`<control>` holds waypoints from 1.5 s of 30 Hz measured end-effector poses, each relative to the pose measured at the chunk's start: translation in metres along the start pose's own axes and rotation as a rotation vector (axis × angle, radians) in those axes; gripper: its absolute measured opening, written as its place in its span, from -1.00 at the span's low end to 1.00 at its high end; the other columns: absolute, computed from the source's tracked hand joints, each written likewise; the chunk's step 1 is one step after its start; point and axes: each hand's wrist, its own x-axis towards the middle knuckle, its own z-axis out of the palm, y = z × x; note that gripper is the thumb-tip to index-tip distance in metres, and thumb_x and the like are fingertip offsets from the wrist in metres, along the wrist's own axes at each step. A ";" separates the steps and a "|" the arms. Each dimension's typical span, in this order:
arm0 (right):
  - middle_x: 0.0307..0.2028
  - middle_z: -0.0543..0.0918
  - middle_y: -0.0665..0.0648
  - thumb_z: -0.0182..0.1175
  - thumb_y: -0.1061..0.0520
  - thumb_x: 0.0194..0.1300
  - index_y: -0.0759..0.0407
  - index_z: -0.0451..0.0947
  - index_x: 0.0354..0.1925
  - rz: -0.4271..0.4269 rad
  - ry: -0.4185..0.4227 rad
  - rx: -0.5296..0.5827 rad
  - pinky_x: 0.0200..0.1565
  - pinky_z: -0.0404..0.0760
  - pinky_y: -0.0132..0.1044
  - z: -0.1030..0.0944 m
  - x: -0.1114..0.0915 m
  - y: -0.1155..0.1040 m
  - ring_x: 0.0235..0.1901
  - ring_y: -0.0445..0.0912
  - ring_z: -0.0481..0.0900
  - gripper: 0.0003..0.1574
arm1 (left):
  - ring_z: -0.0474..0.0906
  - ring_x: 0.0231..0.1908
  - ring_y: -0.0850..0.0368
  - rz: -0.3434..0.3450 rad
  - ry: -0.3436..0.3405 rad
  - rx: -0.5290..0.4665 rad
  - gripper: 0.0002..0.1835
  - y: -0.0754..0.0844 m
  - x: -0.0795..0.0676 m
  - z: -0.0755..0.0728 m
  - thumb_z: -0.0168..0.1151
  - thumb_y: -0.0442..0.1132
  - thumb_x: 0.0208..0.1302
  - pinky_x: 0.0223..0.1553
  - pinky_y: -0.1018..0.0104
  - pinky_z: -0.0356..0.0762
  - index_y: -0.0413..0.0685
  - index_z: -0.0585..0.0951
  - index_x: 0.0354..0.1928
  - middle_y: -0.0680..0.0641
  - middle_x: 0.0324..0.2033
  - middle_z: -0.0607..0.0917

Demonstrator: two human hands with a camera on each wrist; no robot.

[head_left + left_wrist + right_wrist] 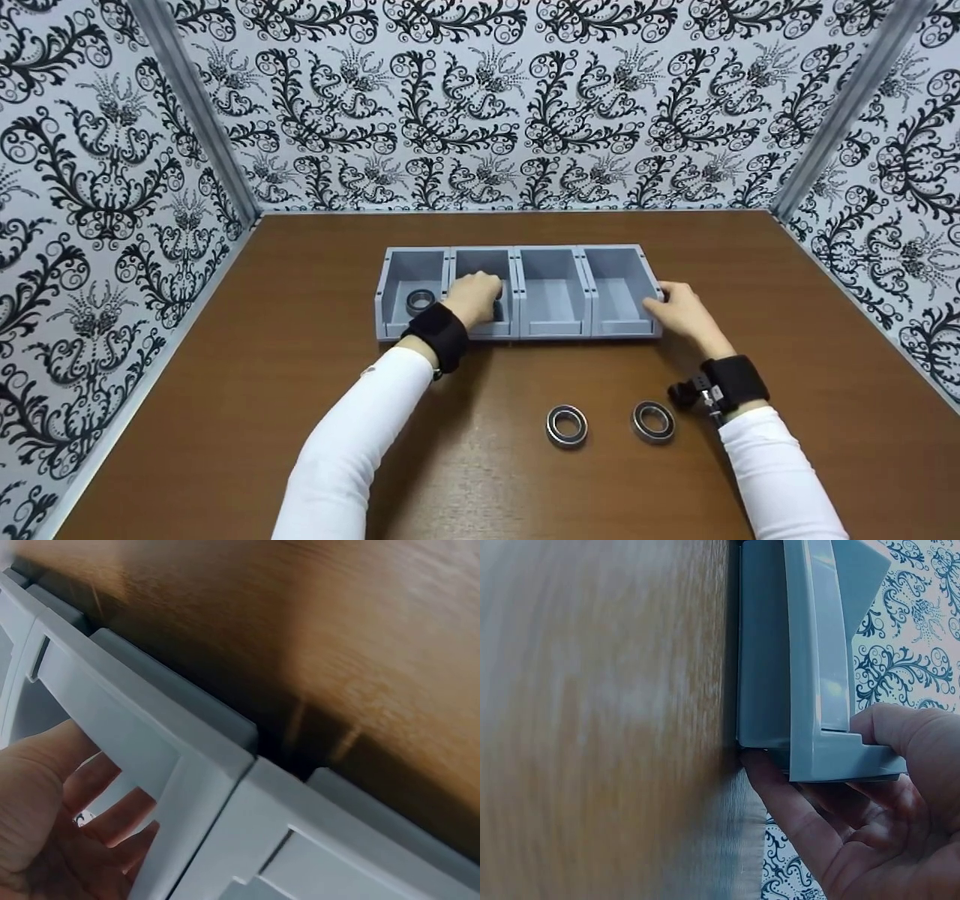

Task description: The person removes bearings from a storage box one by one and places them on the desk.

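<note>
Nearest, the two white sleeves (346, 435) reach in over the brown table (187, 420), and two ring bearings lie flat on it, apart from each other: the left bearing (568, 443) and the right bearing (655, 437), the latter nearer the right forearm. Black bands (736, 380) wrap both wrists. Beyond them, the right hand (686, 311) grips the outer end wall of the row of four grey bins (555, 328), thumb on the inside and fingers around the outside. The left hand (474, 298) is down inside the second bin from the left, its fingers bent; something dark shows beside it, but the view is poor, so I cannot tell whether it holds anything. Another bearing (410, 302) rests in the leftmost bin, just beside that hand. Behind the bins, the table runs back to walls (465, 120) covered in black-and-white scrollwork.
</note>
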 end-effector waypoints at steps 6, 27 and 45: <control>-0.15 0.72 0.42 0.06 0.24 0.34 0.54 0.55 0.14 -0.015 -0.005 0.009 -0.28 0.47 -0.42 0.001 -0.001 0.000 -0.39 -0.20 0.52 -0.50 | 0.74 0.03 -0.28 -0.040 -0.023 0.014 -0.86 0.001 0.003 0.003 0.19 -0.44 0.32 0.03 -0.13 0.72 -0.29 0.71 -0.19 -0.31 -0.02 0.78; -0.48 0.55 0.07 0.08 0.24 0.33 0.56 0.55 0.10 -0.011 0.000 0.025 -0.46 0.37 -0.39 0.000 0.000 0.000 -0.57 -0.24 0.39 -0.53 | 0.72 0.06 -0.30 -0.075 -0.051 0.008 -0.81 0.004 0.008 0.004 0.19 -0.42 0.34 0.09 -0.14 0.68 -0.29 0.71 -0.08 -0.33 0.03 0.76; -0.13 0.71 0.41 0.10 0.21 0.36 0.54 0.53 0.18 -0.005 -0.001 0.003 -0.26 0.48 -0.41 0.001 0.002 0.001 -0.37 -0.19 0.53 -0.47 | 0.75 -0.02 -0.32 -0.015 -0.004 -0.025 -0.87 0.000 0.005 0.002 0.21 -0.44 0.26 -0.03 -0.17 0.72 -0.32 0.70 -0.22 -0.35 -0.07 0.78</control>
